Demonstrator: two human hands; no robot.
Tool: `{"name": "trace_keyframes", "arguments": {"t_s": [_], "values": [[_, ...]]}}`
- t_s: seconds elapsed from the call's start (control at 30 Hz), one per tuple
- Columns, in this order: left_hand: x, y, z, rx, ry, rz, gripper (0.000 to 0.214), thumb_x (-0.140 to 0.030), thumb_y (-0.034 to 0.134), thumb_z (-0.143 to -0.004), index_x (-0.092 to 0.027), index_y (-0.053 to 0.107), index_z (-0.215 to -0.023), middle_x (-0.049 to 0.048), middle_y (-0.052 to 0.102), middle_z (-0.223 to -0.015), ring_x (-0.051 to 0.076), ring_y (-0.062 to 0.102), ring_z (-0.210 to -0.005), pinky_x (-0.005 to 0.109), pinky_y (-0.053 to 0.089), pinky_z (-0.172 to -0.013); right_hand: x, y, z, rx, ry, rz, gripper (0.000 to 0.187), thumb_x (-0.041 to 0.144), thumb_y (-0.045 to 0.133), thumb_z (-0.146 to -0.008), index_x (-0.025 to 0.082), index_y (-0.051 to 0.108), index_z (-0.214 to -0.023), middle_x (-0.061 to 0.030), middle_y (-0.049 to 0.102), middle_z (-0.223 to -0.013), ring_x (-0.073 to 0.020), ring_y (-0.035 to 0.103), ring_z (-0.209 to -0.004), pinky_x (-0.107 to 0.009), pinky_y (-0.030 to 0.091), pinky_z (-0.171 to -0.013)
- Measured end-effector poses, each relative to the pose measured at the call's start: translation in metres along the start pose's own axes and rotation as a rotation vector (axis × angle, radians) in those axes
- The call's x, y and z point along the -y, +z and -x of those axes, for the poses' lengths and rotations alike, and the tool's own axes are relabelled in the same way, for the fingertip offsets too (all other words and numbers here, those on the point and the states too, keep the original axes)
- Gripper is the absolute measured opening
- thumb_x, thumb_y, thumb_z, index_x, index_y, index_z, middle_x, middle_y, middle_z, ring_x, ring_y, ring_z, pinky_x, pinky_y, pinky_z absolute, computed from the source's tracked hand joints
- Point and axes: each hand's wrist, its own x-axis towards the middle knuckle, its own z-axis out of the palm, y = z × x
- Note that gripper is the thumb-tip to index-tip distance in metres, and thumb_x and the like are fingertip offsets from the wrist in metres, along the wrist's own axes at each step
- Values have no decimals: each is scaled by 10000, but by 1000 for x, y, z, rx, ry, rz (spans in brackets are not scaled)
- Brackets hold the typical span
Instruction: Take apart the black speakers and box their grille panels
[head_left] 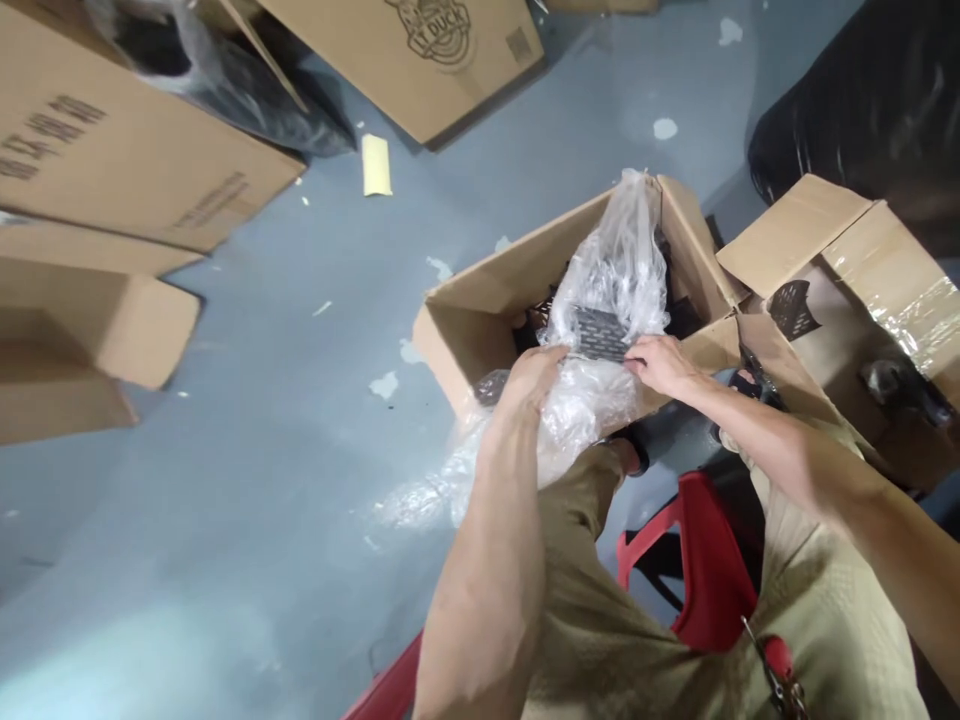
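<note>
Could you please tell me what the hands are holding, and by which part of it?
The left hand and right hand grip a clear plastic bag at its near side.

bright light; glare whitens the painted floor (pixel 127 650) at lower left, the plastic bag (pixel 607 270) shines, and the edges bow slightly.

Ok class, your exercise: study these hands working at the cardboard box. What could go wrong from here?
The dark perforated metal piece could nick the bare left hand and right hand if its edges are sharp, and could snag the clear plastic bag. That plastic, trailing onto the grey floor, could slip underfoot.
</note>
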Motion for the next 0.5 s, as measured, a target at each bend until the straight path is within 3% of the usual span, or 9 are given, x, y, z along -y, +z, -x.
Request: {"name": "trace_keyframes", "arguments": {"t_s": [0.13, 0.2, 0.27, 0.37, 0.43, 0.5], "values": [[-9, -3, 10, -255, 204, -150, 688, -860, 707, -732, -188, 706, -877, 99, 736, -845, 289, 688, -874, 371, 558, -819, 0, -18, -3, -151, 99, -42, 112, 281, 814, -933, 230, 762, -848, -29, 760, -980, -211, 695, -863, -322, 521, -815], [-12, 0, 16, -309, 292, -248, 777, -964, 614, -739, -204, 690, -882, 98, 728, -863, 294, 681, -914, 381, 548, -860, 8, -27, -2, -206, 124, -92, 168, 248, 845, -903, 216, 713, -804, -12, 728, -911, -190, 657, -805, -307, 498, -795], [-13, 9, 22, -229, 293, -304, 815, -1022, 563, -715, -219, 663, -810, 87, 693, -791, 297, 662, -863, 387, 537, -814, 22, -33, 3, -230, 39, -164, 190, 216, 841, -905, 209, 686, -795, -7, 711, -891, -178, 643, -797, -299, 492, -799], [-17, 29, 31, 47, 216, -273, 786, -1025, 637, -614, -244, 590, -685, 54, 613, -666, 282, 612, -757, 381, 496, -706, 49, -37, 16, -226, -188, -300, 175, 188, 781, -958, 206, 677, -818, -19, 712, -926, -174, 662, -846, -297, 514, -824], [-23, 38, 40, 181, 206, -199, 691, -891, 780, -538, -248, 566, -668, 28, 589, -653, 248, 579, -714, 353, 459, -656, 61, -42, 27, -190, -341, -378, 154, 162, 724, -996, 208, 696, -852, -27, 734, -973, -173, 692, -915, -300, 546, -888], [-33, 36, 52, 118, 289, -139, 521, -676, 822, -563, -235, 591, -715, 0, 581, -680, 197, 534, -679, 310, 419, -613, 55, -54, 37, -158, -463, -433, 76, 187, 718, -1013, 216, 747, -949, -34, 765, -1093, -177, 718, -1039, -313, 558, -1001]]}}
